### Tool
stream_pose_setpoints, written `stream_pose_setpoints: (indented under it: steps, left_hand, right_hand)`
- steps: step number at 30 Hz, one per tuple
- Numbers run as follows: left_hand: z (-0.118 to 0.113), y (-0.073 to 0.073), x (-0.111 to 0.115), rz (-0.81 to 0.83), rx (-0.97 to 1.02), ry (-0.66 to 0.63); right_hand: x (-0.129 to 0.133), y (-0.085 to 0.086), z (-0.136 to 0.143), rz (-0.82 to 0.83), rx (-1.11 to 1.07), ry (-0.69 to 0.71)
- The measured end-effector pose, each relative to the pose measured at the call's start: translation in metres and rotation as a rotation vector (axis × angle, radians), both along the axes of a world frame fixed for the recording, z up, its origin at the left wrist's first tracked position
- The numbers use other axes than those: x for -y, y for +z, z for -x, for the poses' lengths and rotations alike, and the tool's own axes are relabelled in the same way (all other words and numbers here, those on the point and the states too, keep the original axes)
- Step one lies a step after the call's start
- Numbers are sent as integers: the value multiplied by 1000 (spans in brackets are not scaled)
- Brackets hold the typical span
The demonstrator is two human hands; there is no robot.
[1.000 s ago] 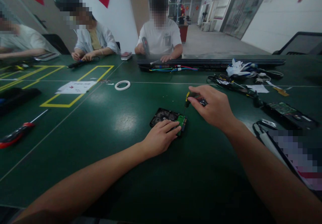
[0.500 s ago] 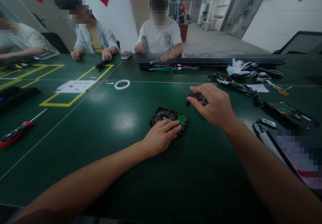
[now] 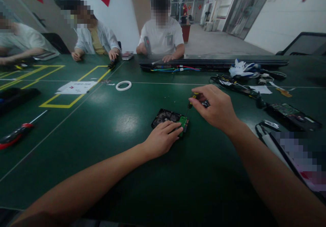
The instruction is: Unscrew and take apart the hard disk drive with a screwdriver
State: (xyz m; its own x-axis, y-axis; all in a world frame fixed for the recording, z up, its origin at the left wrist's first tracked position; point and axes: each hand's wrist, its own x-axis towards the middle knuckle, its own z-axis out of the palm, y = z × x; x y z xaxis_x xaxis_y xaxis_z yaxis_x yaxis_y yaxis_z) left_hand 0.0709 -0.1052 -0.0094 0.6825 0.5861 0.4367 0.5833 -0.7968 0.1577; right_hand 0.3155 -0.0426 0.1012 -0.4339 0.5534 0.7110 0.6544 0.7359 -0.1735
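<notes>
A hard drive [image 3: 163, 113] lies on the green table, its black casing partly covered and a green circuit board [image 3: 182, 121] showing at its right end. My left hand [image 3: 163, 137] rests over the near side of the drive, fingers stretched flat across it and the board; the thumb is hidden. Pinched in my right hand [image 3: 214, 103] is a small screwdriver [image 3: 190, 104] with a dark and yellow handle. Its thin shaft slants down to the far edge of the circuit board; the contact at the tip is too small to make out.
A red-and-black screwdriver [image 3: 19, 133] lies at left. Beyond the drive are a white tape ring [image 3: 123, 85] and papers [image 3: 76, 87]. To the right sit cables [image 3: 234, 84], white gloves [image 3: 241, 68] and another circuit-board device [image 3: 292, 115]. Several people sit across the table.
My right hand and the screwdriver handle have turned slightly, showing more yellow. My left hand and the drive stay put. A person across the table has moved a dark tool to the right.
</notes>
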Motion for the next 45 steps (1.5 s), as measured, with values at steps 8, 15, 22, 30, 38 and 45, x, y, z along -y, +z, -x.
stream_pose_setpoints:
  steps: [8, 15, 22, 30, 38, 45]
  left_hand:
    - [1, -2, -1, -5, 1, -15]
    - [0, 0, 0, 2, 0, 0]
    - [0, -2, -1, -3, -6, -6]
    - [0, -3, -1, -9, -7, -12]
    - [1, -2, -1, -8, -1, -12]
    - [1, -3, -2, -9, -16, -13]
  right_hand:
    - [-3, -3, -1, -23, -12, -6]
    - [0, 0, 0, 15, -12, -1]
    - [0, -1, -1, 3, -11, 11]
    - [-2, -1, -2, -6, 28, 29]
    - [0, 0, -1, 38, 0, 17]
    - [0, 3, -1, 27, 0, 46]
